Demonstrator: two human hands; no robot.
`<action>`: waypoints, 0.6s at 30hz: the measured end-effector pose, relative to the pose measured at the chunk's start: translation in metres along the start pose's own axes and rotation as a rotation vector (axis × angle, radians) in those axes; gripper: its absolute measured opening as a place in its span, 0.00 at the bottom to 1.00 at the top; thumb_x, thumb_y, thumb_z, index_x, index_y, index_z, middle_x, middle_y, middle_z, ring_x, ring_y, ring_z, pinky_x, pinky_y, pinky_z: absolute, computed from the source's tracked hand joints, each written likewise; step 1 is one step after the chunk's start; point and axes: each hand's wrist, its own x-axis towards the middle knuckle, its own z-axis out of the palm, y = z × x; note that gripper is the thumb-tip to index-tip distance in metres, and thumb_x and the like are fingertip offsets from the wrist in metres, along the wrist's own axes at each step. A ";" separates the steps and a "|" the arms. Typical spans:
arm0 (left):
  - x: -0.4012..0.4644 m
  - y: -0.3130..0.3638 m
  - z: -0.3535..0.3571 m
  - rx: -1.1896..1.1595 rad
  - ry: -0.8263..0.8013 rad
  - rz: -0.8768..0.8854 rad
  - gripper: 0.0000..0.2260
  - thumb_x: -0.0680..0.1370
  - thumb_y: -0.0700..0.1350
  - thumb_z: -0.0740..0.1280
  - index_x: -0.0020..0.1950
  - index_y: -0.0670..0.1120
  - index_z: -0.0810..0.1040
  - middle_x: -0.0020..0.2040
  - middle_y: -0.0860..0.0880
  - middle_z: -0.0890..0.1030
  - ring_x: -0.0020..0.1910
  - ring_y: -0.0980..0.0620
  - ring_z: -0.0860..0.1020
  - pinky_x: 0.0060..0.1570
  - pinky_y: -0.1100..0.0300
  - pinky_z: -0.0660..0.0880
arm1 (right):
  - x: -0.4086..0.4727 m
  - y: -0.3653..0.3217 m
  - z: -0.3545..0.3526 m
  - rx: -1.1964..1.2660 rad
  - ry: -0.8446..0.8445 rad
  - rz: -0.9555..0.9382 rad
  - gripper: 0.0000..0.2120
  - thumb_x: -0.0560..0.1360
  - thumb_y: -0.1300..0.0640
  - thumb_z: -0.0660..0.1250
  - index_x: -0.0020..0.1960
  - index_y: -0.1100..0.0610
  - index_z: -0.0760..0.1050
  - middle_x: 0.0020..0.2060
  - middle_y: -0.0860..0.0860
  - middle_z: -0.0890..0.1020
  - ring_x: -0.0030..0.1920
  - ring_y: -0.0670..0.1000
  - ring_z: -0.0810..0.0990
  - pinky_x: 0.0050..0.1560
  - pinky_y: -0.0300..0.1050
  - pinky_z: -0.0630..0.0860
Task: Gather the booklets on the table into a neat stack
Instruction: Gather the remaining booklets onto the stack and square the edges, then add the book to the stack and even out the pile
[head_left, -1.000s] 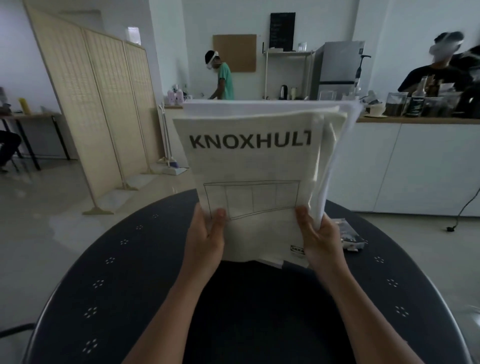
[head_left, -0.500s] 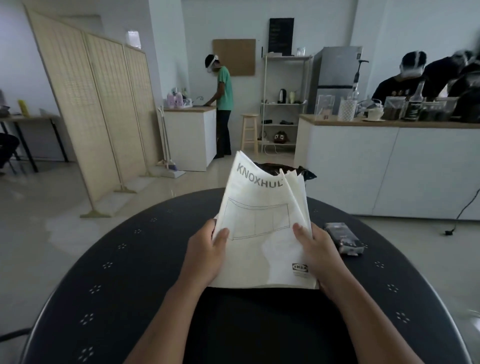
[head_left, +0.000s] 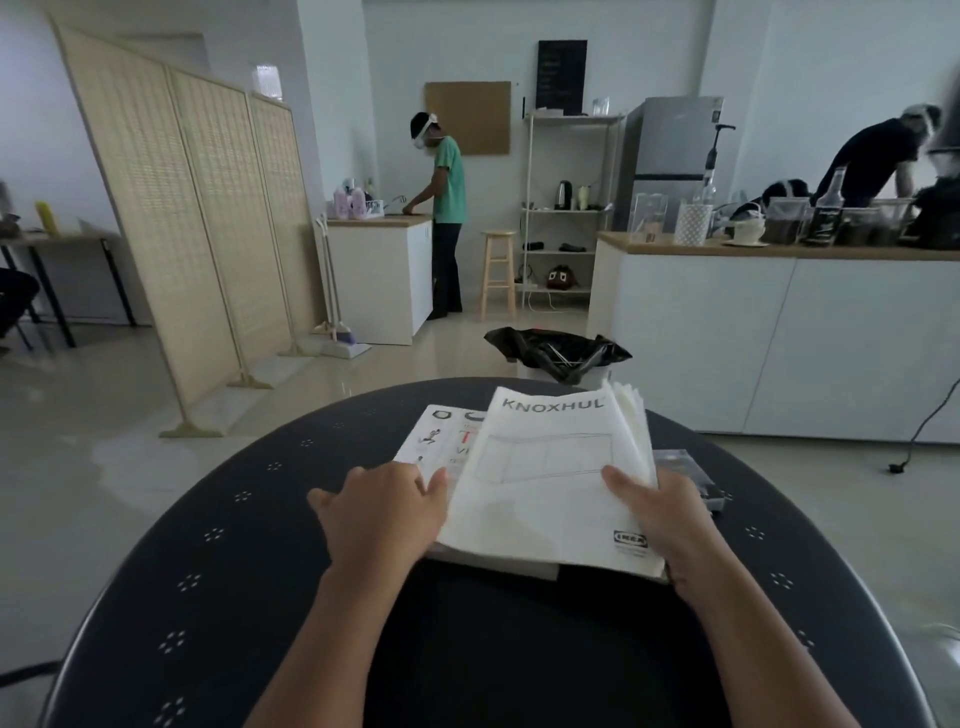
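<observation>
A stack of white booklets (head_left: 550, 478), topped by one titled KNOXHULT, lies tilted low over the dark round table (head_left: 260, 545). My right hand (head_left: 654, 509) grips the stack's right edge, thumb on the cover. My left hand (head_left: 379, 509) lies at the stack's left side with fingers spread, resting on another booklet (head_left: 436, 441) printed with pictograms, which lies flat and sticks out to the left from under the stack. The stack's pages fan apart at the far right corner.
A small dark packet (head_left: 696, 473) lies on the table just right of my right hand. Beyond the table's far edge stands a bin with a black bag (head_left: 558, 351). A white counter (head_left: 779, 332) is at the right, a folding screen (head_left: 182, 218) at the left.
The stack, held upright in front of me a second ago, has come down flat towards the table. My left hand has let go of it and now rests on the pictogram booklet.
</observation>
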 end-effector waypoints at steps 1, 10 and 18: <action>0.001 -0.008 -0.001 0.012 -0.004 -0.048 0.24 0.78 0.66 0.56 0.41 0.50 0.80 0.38 0.55 0.80 0.47 0.51 0.78 0.59 0.44 0.67 | 0.000 0.001 0.001 -0.027 -0.039 -0.001 0.09 0.76 0.53 0.71 0.52 0.58 0.81 0.38 0.52 0.88 0.37 0.54 0.87 0.33 0.45 0.81; 0.013 -0.030 -0.003 -0.214 -0.112 -0.265 0.39 0.67 0.64 0.76 0.66 0.41 0.68 0.62 0.40 0.78 0.61 0.38 0.77 0.50 0.48 0.75 | 0.004 0.000 0.006 -0.130 -0.115 -0.039 0.06 0.79 0.60 0.67 0.53 0.52 0.79 0.42 0.47 0.86 0.42 0.51 0.86 0.37 0.45 0.79; 0.018 -0.043 -0.011 -0.916 -0.275 -0.225 0.15 0.70 0.42 0.80 0.53 0.47 0.79 0.49 0.46 0.86 0.44 0.48 0.85 0.37 0.54 0.79 | 0.000 -0.001 0.007 -0.058 -0.096 -0.080 0.07 0.80 0.61 0.65 0.53 0.52 0.80 0.42 0.49 0.87 0.41 0.52 0.86 0.39 0.48 0.82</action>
